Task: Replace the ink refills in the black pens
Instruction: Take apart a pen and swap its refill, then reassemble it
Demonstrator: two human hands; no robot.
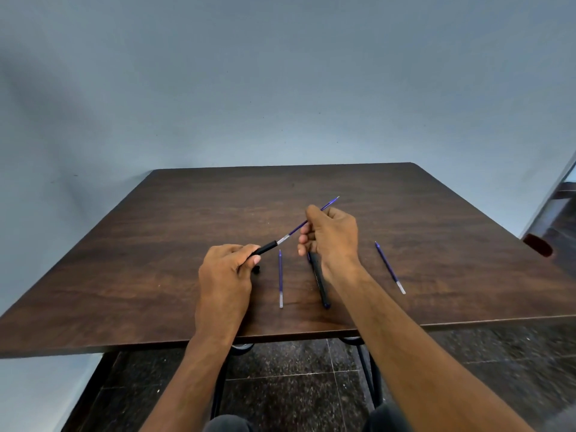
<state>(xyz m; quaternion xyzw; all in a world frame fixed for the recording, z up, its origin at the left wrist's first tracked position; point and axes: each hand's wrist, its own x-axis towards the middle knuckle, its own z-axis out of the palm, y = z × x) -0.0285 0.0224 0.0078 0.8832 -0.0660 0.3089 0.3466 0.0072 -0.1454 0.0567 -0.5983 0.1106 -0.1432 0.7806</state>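
Note:
My left hand [226, 275] grips a black pen barrel [265, 248] a little above the table. A purple ink refill [297, 228] sticks out of the barrel's open end, its clear tail just at the mouth. My right hand [330, 235] pinches that refill near its middle, and the tip points up and to the right. A second black pen [319, 283] lies on the table partly under my right wrist. Two loose purple refills lie flat: one [280, 279] between my hands, another [389, 267] to the right. A small black piece [256, 269] rests beside my left thumb.
The dark wooden table [156, 244] stands against a pale blue wall. Its front edge runs just before my forearms, with dark tiled floor and metal table legs [367, 369] below. A dark red object [537, 244] sits at the far right edge.

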